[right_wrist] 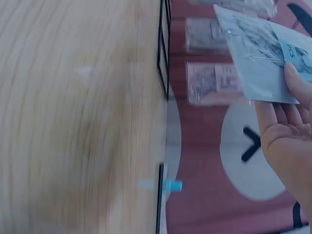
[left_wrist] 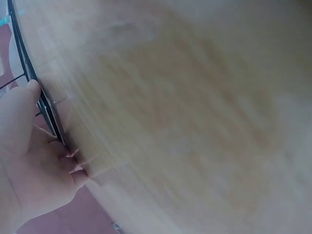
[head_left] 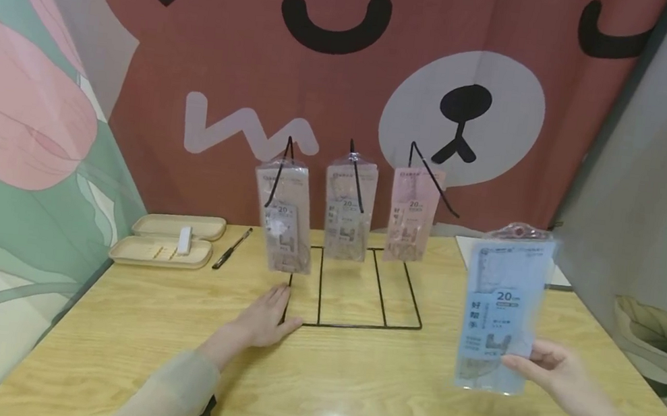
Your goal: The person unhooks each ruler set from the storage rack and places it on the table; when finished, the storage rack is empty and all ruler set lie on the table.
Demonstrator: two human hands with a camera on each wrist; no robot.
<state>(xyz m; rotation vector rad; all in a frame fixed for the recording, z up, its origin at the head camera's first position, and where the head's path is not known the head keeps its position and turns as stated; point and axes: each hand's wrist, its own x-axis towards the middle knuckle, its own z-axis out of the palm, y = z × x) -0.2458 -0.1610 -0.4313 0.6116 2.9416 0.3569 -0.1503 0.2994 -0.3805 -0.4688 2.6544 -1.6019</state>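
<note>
My right hand (head_left: 560,377) pinches the lower right edge of a blue ruler set (head_left: 505,280) in a clear packet, held upright above the table. In the right wrist view, the thumb lies on the front of the packet and the fingers are behind it. My left hand (head_left: 264,316) rests at the left front corner of a black wire display rack (head_left: 358,326), fingers extended along its base bar. Three more ruler sets hang from the rack's arms: a pale one (head_left: 288,237) at left, another pale one (head_left: 348,230) in the middle, a pink one (head_left: 413,216) at right.
Left of the rack lies an open cream pencil case (head_left: 160,261) with a white block (head_left: 184,241) on it. Beside it is a black pen (head_left: 233,249). A white sheet (head_left: 559,278) with a dark edge lies at the back right. A printed curtain (head_left: 233,55) hangs behind the table.
</note>
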